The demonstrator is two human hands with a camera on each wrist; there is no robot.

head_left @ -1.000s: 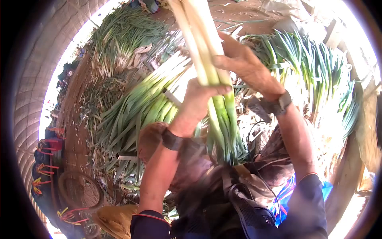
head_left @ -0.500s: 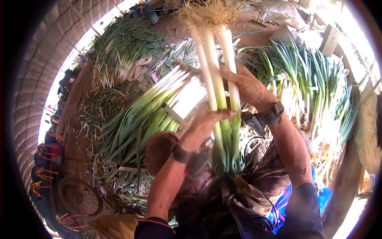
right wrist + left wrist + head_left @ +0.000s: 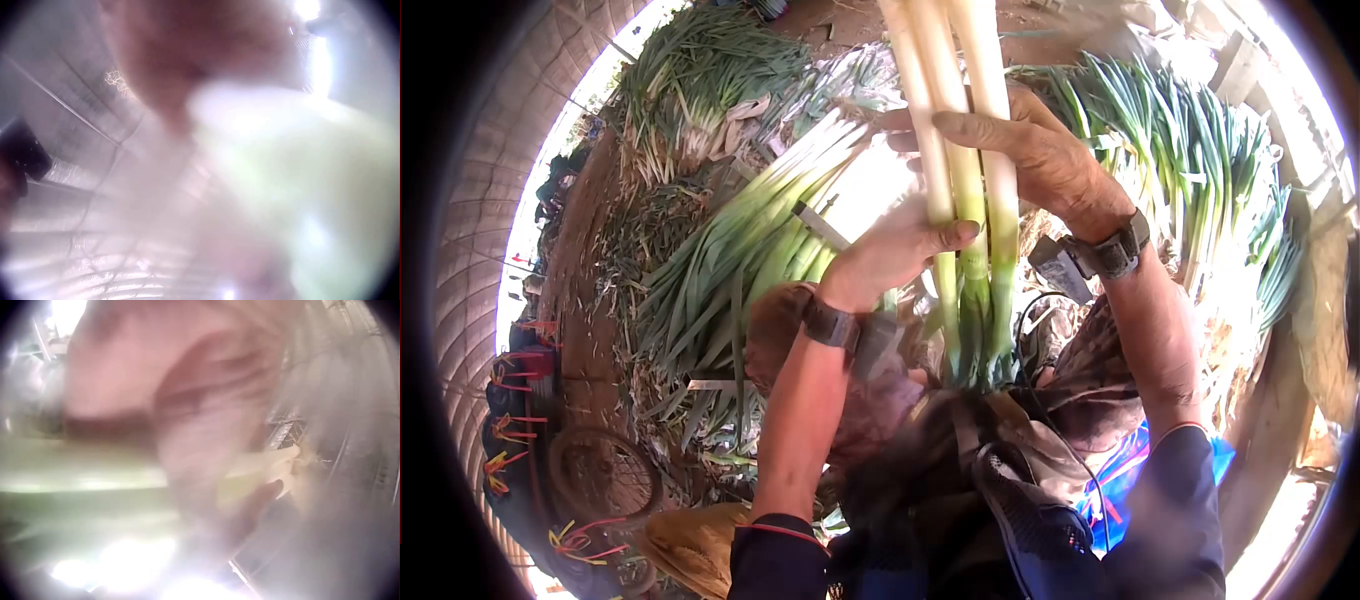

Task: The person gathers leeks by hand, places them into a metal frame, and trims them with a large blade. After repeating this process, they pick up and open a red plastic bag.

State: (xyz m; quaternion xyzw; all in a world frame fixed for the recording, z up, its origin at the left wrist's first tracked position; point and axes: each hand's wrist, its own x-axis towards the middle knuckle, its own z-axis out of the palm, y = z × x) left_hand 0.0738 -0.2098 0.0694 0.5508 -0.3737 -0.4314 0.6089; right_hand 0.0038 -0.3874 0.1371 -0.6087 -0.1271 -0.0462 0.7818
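Note:
Three leeks (image 3: 966, 170) stand side by side in front of the body, white shanks up and green leaves down toward the lap; their roots are out of the head view. My left hand (image 3: 890, 252) grips them low, where white turns green, its thumb across the front. Higher up, my right hand (image 3: 1040, 150) holds the white shanks, thumb in front and fingers behind. The left wrist view shows the blurred left hand (image 3: 181, 394) round the pale green stalks (image 3: 81, 481). In the right wrist view the stalks (image 3: 300, 181) are a blur beside the hand (image 3: 200, 50).
A pile of leeks (image 3: 740, 250) lies to the left, beside a metal strip (image 3: 821, 226). More leeks lie at the back left (image 3: 700, 85) and right (image 3: 1180, 180). A wheel-like ring (image 3: 605, 472) and dark bundles with coloured ties (image 3: 505, 425) are at the lower left.
The leeks rose out of the top of the head view after their roots showed half a second ago. Both hands moved up with them and still hold them; the shanks stand slightly apart.

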